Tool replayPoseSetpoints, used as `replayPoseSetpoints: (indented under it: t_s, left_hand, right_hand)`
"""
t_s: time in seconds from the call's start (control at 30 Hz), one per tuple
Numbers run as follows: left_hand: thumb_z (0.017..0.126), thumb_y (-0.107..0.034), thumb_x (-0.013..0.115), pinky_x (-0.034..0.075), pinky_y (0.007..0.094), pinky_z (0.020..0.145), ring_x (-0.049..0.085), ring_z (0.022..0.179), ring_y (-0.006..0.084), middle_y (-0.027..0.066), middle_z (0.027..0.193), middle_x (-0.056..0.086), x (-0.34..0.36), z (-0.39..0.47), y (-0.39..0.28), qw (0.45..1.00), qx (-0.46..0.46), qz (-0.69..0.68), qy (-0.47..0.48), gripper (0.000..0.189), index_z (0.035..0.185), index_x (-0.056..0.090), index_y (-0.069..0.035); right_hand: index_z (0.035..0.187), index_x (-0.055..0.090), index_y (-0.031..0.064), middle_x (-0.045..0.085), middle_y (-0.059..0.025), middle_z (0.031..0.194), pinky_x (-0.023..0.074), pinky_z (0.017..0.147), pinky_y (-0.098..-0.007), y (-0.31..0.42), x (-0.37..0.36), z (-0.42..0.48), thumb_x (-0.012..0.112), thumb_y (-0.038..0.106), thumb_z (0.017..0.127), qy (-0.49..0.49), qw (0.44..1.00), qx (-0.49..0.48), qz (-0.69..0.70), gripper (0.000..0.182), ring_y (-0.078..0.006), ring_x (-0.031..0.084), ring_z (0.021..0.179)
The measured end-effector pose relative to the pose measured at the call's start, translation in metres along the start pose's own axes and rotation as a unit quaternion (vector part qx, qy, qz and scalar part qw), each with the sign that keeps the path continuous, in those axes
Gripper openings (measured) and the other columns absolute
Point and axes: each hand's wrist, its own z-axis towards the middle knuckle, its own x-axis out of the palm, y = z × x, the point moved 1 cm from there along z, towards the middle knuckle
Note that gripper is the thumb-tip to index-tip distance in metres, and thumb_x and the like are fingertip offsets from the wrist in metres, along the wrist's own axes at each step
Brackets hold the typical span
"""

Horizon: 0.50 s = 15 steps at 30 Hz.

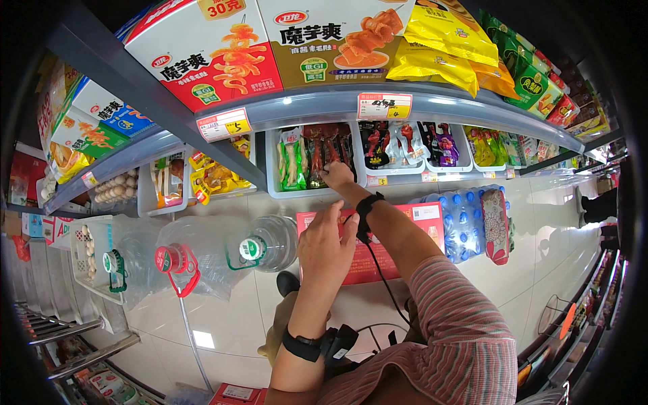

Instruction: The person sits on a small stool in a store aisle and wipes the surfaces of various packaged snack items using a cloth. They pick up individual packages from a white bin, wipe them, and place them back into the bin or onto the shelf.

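My right hand [337, 174] reaches into a white plastic bin [273, 188] on the lower shelf, its fingertips on dark vacuum-packed snack packets [315, 157]; whether they grip one cannot be told. Green packets [292, 162] lie in the left part of that bin. Beside it stands another bin with black and clear drumstick packets [407, 142]. My left hand [326, 245] is raised above a red cardboard box [369, 258] on the floor, fingers apart, holding nothing. Both wrists wear black straps.
An upper shelf edge [309, 109] with price tags runs above the bins, bearing snack boxes [329, 45] and yellow bags [440, 55]. On the floor stand large water jugs [276, 243], a shrink-wrapped pack of bottles [463, 223] and an egg crate [96, 288]. Another person's legs [597, 205] show at the far right.
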Motion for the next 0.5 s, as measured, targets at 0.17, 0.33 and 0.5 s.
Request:
replayPoseSetpoints:
  t_s: [0.17, 0.33, 0.5]
  left_hand:
    - [0.081, -0.029, 0.053, 0.044, 0.0359, 0.071, 0.059, 0.08, 0.0274, 0.0136, 0.088, 0.061, 0.0, 0.0, 0.0, 1.0, 0.005, -0.004, -0.006, 0.033, 0.104, 0.054, -0.006]
    - [0.08, -0.028, 0.054, 0.045, 0.0358, 0.07, 0.059, 0.079, 0.0266, 0.0135, 0.088, 0.061, 0.002, 0.0, 0.003, 1.0, -0.001, 0.004, -0.008, 0.032, 0.103, 0.054, -0.006]
    - [0.08, -0.028, 0.054, 0.045, 0.0357, 0.069, 0.06, 0.078, 0.0263, 0.0133, 0.088, 0.061, 0.002, 0.0, 0.004, 1.0, -0.001, 0.01, -0.014, 0.032, 0.103, 0.054, -0.006]
  right_hand:
    - [0.083, 0.059, 0.006, 0.058, -0.0165, 0.084, 0.0469, 0.068, -0.0431, 0.004, -0.008, 0.008, 0.057, 0.036, 0.074, -0.044, 0.996, 0.069, -0.017, 0.031, -0.0341, 0.057, 0.079]
    - [0.1, 0.045, 0.0029, 0.048, -0.0182, 0.104, 0.0446, 0.076, -0.0421, 0.006, -0.012, 0.004, 0.058, 0.041, 0.074, -0.13, 0.984, 0.052, -0.105, 0.048, -0.0355, 0.049, 0.096]
    - [0.101, 0.043, 0.0012, 0.048, -0.0195, 0.102, 0.0429, 0.08, -0.0413, 0.011, -0.012, 0.005, 0.06, 0.04, 0.072, -0.101, 0.988, 0.102, -0.051, 0.051, -0.0351, 0.047, 0.099]
